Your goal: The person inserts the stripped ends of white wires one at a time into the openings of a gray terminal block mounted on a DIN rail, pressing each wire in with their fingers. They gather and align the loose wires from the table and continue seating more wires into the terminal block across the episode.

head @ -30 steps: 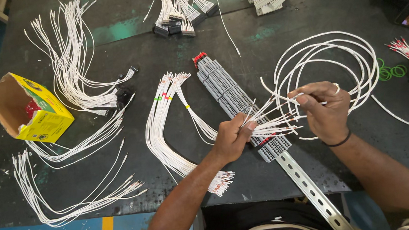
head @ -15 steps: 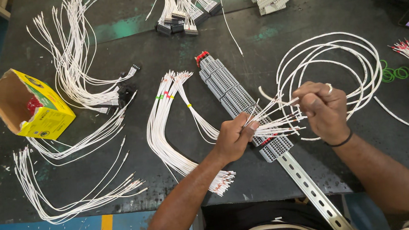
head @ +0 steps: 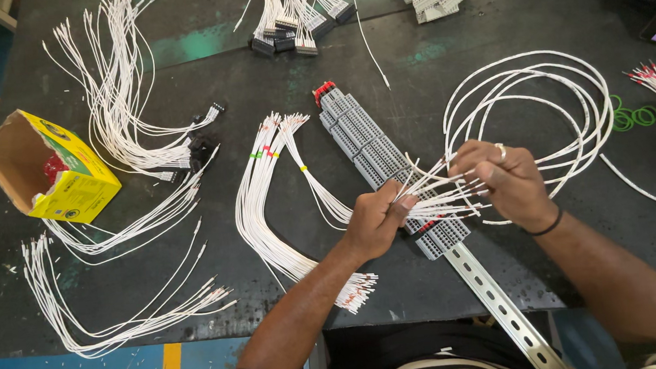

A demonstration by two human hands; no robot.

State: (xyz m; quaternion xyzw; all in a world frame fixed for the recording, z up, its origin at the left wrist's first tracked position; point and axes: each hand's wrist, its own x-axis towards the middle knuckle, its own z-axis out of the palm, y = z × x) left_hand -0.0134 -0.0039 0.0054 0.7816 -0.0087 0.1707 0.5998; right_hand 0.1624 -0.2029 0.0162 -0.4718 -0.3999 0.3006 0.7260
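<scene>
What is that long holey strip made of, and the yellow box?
The strip looks like metal: silvery, shiny, with punched slots. The yellow box looks like cardboard: brown and dull inside, with bent, torn flaps.

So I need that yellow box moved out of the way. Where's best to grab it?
Probably by the closed end of the yellow box, coming from the right. It lies on its side with the open mouth and loose flaps facing upper left, so a grip across the firm printed faces should hold better than the flaps.
</scene>
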